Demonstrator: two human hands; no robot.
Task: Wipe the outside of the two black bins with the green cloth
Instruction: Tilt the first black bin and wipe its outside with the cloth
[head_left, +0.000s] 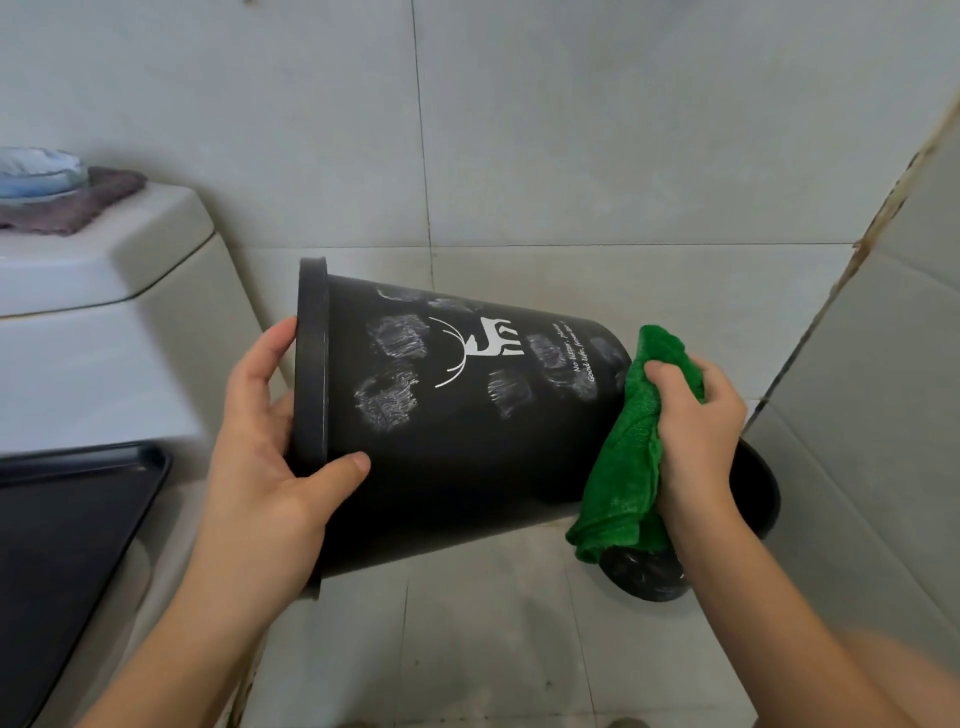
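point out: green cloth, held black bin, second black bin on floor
green cloth (626, 457), head view, hanging middle fold
held black plastic bin (457, 467), head view, side wall
second black bin (753, 488), head view, rim

Matt plastic bin (457, 441), fluffy green cloth (623, 467).

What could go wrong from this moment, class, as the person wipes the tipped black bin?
1. The left hand holds the bin only at its rim; that grip might slip under wiping pressure.
2. The green cloth sits at the base end, so the white smudges near the rim could be missed.
3. The second bin lies behind the right hand and may be knocked.
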